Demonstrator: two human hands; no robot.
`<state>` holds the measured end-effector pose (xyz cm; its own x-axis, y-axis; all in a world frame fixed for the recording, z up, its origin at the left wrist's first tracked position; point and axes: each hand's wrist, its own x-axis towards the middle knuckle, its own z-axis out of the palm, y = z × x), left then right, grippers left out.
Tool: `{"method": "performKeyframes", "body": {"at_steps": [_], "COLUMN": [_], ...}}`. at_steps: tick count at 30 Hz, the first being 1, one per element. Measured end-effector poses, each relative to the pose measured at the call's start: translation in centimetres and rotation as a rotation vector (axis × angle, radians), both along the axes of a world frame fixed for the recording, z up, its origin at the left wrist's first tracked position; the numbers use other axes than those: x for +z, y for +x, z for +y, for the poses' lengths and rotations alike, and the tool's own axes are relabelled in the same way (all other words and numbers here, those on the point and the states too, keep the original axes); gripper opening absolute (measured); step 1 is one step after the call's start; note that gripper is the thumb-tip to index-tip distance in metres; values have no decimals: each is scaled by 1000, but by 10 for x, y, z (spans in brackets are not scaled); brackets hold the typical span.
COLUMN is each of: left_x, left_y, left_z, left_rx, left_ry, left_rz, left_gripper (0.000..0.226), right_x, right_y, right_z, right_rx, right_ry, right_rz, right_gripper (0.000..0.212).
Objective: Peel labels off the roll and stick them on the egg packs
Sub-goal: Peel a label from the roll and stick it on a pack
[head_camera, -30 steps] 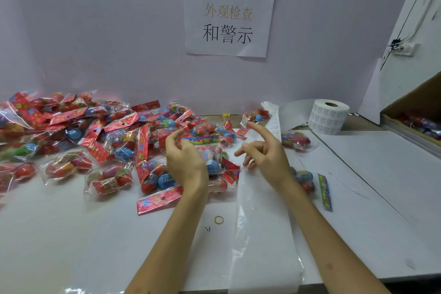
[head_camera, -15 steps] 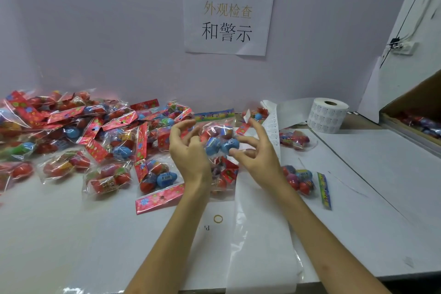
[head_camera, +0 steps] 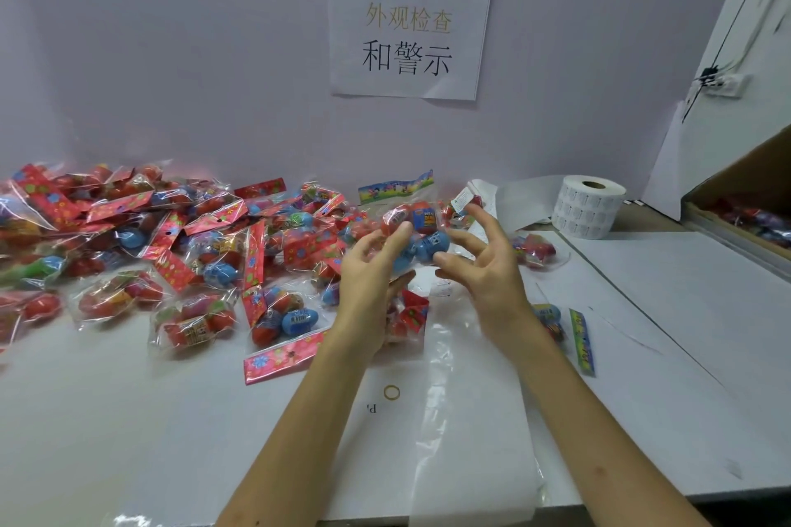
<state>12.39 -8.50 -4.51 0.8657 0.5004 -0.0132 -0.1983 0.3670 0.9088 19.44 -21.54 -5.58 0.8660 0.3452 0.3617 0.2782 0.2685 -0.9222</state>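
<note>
The left hand (head_camera: 376, 270) grips 1 egg pack (head_camera: 421, 227) lifted above the table (head_camera: 128, 419). The right hand (head_camera: 483, 265) is beside it, fingers spread and gripping nothing, with what looks like a label (head_camera: 462, 199) on its forefinger. The label roll (head_camera: 588, 205) stands far right. A big pile (head_camera: 171, 248) seemingly awaits labels, so most of the work is left.

A pale lilac painted wall (head_camera: 171, 56) stands behind the white laminate tabletop (head_camera: 128, 419). A white paper sign with gold and black Chinese characters (head_camera: 408, 30) hangs on it. At right, a white side panel (head_camera: 736, 141) carries a white power socket (head_camera: 723, 83).
</note>
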Motion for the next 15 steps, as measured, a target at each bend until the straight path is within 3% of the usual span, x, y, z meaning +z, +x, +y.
{"method": "performKeyframes", "body": {"at_steps": [3, 7, 15], "left_x": [0, 2, -3], "left_y": [0, 0, -2], "left_z": [0, 2, -4], "left_rx": [11, 65, -111], "left_ry": [22, -72, 182], "left_rz": [-3, -24, 0], "left_gripper": [45, 19, 28], "right_x": [0, 1, 5], "right_y": [-1, -2, -2], "right_z": [-1, -2, -1], "right_rx": [30, 32, -33], "right_ry": [-35, -55, 17], "right_rz": [-21, -35, 17], "right_gripper": [79, 74, 66]}}
